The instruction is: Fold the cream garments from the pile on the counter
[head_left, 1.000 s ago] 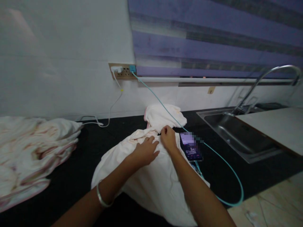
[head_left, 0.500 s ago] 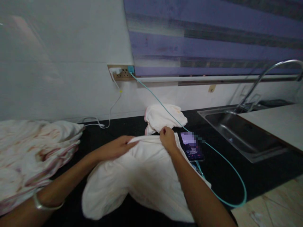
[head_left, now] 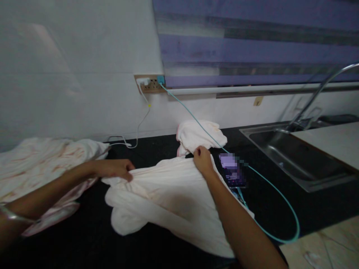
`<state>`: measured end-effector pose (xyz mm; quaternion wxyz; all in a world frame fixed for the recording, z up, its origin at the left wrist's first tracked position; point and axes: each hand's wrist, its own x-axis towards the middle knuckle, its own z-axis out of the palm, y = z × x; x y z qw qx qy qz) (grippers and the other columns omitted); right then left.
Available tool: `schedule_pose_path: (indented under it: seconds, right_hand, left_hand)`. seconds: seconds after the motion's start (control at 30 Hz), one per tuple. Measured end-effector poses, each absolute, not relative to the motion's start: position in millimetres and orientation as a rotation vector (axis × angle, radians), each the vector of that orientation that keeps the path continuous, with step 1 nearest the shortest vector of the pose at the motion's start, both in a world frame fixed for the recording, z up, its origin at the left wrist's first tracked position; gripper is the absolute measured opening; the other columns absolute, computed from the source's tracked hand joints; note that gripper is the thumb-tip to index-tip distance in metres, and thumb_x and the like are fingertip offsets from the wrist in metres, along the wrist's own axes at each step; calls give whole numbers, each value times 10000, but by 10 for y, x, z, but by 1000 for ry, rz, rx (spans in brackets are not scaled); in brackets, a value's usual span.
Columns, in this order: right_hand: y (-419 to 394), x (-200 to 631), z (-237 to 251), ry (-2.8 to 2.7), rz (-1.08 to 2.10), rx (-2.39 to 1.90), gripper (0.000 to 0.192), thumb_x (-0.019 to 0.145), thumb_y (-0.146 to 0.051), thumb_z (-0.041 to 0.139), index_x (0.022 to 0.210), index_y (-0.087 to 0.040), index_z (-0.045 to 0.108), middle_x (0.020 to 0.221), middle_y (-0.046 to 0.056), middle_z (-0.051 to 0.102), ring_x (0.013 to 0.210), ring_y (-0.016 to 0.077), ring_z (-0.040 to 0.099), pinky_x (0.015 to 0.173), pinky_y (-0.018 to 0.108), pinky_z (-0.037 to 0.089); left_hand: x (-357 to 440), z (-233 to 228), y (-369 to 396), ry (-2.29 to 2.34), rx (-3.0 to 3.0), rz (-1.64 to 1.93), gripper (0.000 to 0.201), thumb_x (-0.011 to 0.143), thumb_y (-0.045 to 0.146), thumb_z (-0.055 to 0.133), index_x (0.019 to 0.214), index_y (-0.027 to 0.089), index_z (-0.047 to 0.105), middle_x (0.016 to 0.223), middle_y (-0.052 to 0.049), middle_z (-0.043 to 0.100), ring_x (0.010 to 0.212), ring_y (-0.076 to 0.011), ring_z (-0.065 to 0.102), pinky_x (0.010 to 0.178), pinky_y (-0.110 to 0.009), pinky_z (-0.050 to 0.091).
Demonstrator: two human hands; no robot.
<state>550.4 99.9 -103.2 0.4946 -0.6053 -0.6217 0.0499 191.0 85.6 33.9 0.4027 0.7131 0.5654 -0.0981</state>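
**Cloth pulled taut between two hands on dark counter**

Cloth, pale cream and soft, crumpled along its near edge, lies spread on the black stone countertop directly in front of me. My left hand is clenched on its far left corner, and my right hand pinches the far right corner, so the top edge runs stretched between them. Just beyond my right hand sits a small bunched white towel. Touching the cloth's right side is a dark smartphone with a lit screen, fed by a teal charging cable that loops off the counter edge and climbs to a beige wall socket strip. To the left lies a heap of cream fabric with pink streaks. At far right, a stainless steel sink is set into the counter below striped purple window blinds.
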Motion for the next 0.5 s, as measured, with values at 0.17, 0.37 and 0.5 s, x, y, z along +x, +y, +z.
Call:
schedule_pose_path:
  seconds: [0.17,0.37,0.5]
  right_hand:
    - [1014,5499,-1045,-1567,101,-1456,185,901,-137,505,734,-213,529,764,51,621,735,184,540,703,297,371]
    - [1021,5531,-1055,-1565,76,-1464,186,905,-139,497,741,-202,560,793,73,650,777,196,568,731,300,392]
    - [1028,5566,-1056,-1546,52,-1503,175,895,-128,496,763,-192,590,811,83,667,795,201,578,746,300,402]
  left_hand:
    - [1636,487,933,1439,1836,-67,583,680,498,729,1045,43,730,944,-61,762,913,-227,663,748,-219,478]
    - [1842,560,934,1436,1751,473,661,847,596,663,1226,56,621,934,-40,754,799,-182,656,702,-249,491]
    - [1773,576,1001,1796,1968,297,589,881,634,596,834,58,708,598,-6,629,578,-133,543,535,-224,369]
